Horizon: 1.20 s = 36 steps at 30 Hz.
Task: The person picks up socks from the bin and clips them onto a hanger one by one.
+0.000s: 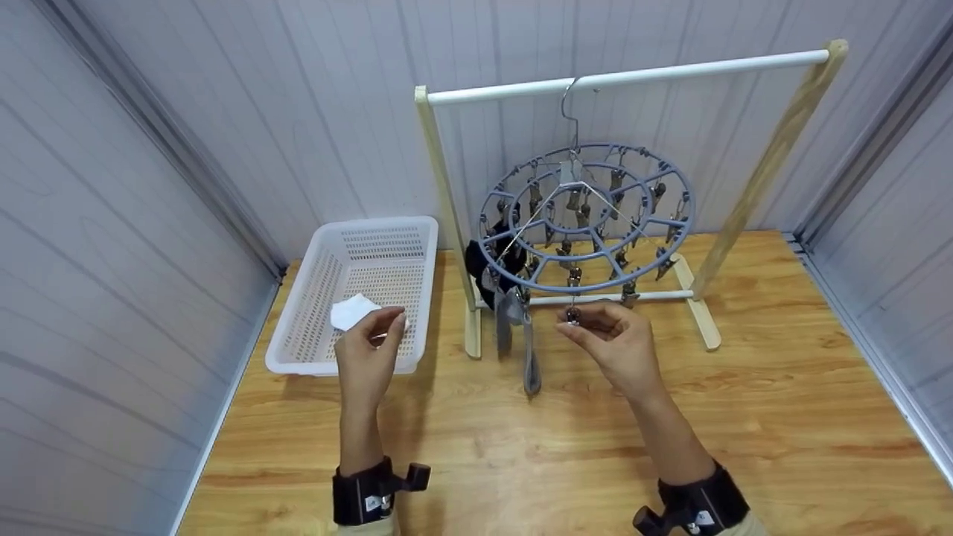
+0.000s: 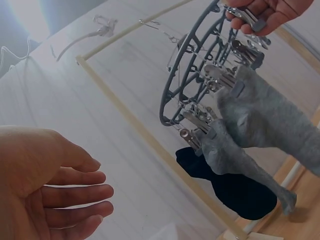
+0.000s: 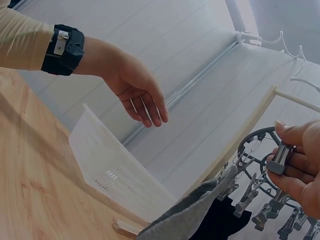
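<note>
My right hand (image 1: 616, 350) pinches a metal clip (image 3: 281, 159) between thumb and fingers, at the front of a round grey clip hanger (image 1: 581, 289). Nothing hangs from this clip. To its left, grey socks (image 2: 275, 102) and a black sock (image 2: 245, 195) dangle from other clips. My left hand (image 1: 366, 365) hovers by the front right of a white basket (image 1: 304, 368), fingers loosely bent and holding nothing. Inside the basket lies a small white cloth item (image 1: 351, 310), partly covered by that hand in the head view.
The hanger's hook (image 1: 569, 112) sits on the white bar (image 1: 692, 71) of a wooden-legged rack (image 1: 759, 179). Several bare clips hang around its rings. Panel walls (image 1: 223, 112) enclose the wooden table (image 1: 484, 447) at the back and both sides.
</note>
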### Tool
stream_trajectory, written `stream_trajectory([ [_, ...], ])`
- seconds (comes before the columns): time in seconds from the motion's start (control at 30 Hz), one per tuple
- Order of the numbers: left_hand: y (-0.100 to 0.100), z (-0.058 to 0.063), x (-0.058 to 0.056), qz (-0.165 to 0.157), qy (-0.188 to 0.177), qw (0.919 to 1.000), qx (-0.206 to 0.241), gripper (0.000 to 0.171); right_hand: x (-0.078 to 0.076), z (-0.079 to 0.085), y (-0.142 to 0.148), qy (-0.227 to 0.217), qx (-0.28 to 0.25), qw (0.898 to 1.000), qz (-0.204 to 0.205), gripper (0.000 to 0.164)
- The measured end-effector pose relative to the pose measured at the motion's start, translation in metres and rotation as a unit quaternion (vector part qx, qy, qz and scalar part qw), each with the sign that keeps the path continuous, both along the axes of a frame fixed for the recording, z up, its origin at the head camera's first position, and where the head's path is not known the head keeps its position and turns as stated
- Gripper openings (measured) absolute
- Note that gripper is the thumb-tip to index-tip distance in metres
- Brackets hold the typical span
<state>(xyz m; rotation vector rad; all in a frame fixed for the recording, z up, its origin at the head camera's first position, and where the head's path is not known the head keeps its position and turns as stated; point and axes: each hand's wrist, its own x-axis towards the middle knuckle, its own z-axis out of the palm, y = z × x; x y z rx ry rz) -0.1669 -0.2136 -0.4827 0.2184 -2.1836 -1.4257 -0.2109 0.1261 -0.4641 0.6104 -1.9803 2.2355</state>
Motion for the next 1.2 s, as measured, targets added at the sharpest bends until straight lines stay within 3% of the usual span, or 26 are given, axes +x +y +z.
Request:
stream_trajectory([
  [0.3, -0.005, -0.002, 0.002, 0.015, -0.021, 0.9997, -0.005, 0.015, -0.001, 0.000, -0.001, -0.021, 0.008, 1.000, -0.005, 0.027],
  [0.63, -0.030, 0.016, -0.009, 0.025, -0.051, 0.9962, -0.066, 0.017, -0.004, -0.002, -0.002, -0.014, 0.017, 1.000, -0.009, 0.025],
  [0.87, -0.048, 0.021, -0.030, 0.008, -0.080, 0.9905, -0.112, 0.018, -0.005, -0.003, -0.002, -0.017, 0.018, 1.000, -0.008, 0.028],
  [1.2, -0.071, 0.016, -0.068, -0.027, -0.180, 0.9707, -0.157, 0.027, -0.007, -0.004, -0.003, -0.028, 0.025, 0.999, -0.015, 0.027],
])
